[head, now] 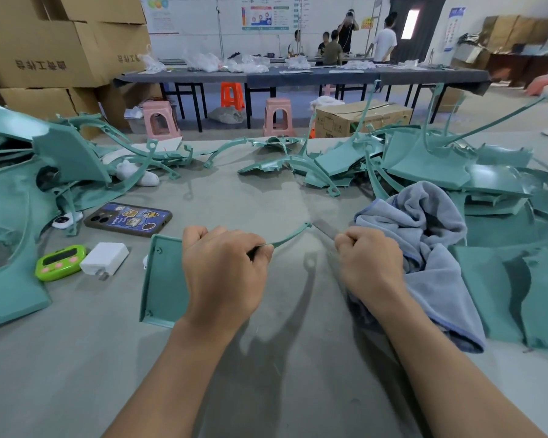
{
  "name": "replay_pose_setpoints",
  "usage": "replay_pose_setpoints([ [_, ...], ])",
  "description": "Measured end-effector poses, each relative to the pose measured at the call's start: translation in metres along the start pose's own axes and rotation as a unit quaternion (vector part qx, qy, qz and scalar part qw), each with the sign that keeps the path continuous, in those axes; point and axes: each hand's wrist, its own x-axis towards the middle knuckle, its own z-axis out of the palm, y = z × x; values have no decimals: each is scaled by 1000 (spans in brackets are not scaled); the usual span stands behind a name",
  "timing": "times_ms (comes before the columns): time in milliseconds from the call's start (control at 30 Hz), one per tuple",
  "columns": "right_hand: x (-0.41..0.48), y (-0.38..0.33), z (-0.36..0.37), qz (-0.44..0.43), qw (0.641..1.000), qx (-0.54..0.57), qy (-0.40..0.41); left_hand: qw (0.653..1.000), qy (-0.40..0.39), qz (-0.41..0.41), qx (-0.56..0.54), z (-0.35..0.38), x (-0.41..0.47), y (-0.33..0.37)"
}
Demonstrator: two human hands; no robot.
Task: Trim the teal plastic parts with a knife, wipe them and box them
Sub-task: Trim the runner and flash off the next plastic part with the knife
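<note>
The left hand (225, 267) is curling into a tight fist round a teal part (162, 279), gripping it where a flat, smooth panel with a raised rim narrows into a thin curved strip. The panel is sticking out to the left of the fist, its near edge tilting down towards the table (266, 390). The strip is arching up and to the right. The right hand (369, 263) is clenching a knife (325, 228), fingers wrapped round the hidden handle. The flat grey blade is pointing up-left, and its tip is meeting the very end of the strip. Between the two fists bare matte grey tabletop is lying open, with more free room towards the body.

A soft, crumpled grey-blue cloth (424, 235) is lying against the right hand's outer side. Left of the panel, a white charger (105, 258), a green timer (60, 262) and a phone (128, 219) are sitting close together. Heaps of tangled teal offcuts and panels are crowding the left (70, 153) and right (431, 165) edges.
</note>
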Motion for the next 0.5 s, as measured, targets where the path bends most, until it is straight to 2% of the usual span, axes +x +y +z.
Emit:
replay_pose_setpoints([
  [133, -11, -2, -1, -112, 991, 69, 32, 1000, 8, 23, -1, 2, 0, -1],
  [167, -12, -6, 0, -120, 986, 120, 5, 999, 13, 29, -5, 1, -1, -2],
  [267, -9, -14, 3, -100, 951, 254, -146, 997, 31, 66, -35, -1, -4, -5],
  [300, -9, -14, 4, -107, 952, 241, -155, 995, 34, 81, -54, -2, -4, -6],
  [400, -9, -8, 6, -138, 979, 133, -76, 989, 32, 105, -101, -2, -5, -4],
  [500, -9, -5, 8, -91, 978, 174, -68, 991, 35, 80, -102, -1, -3, -10],
])
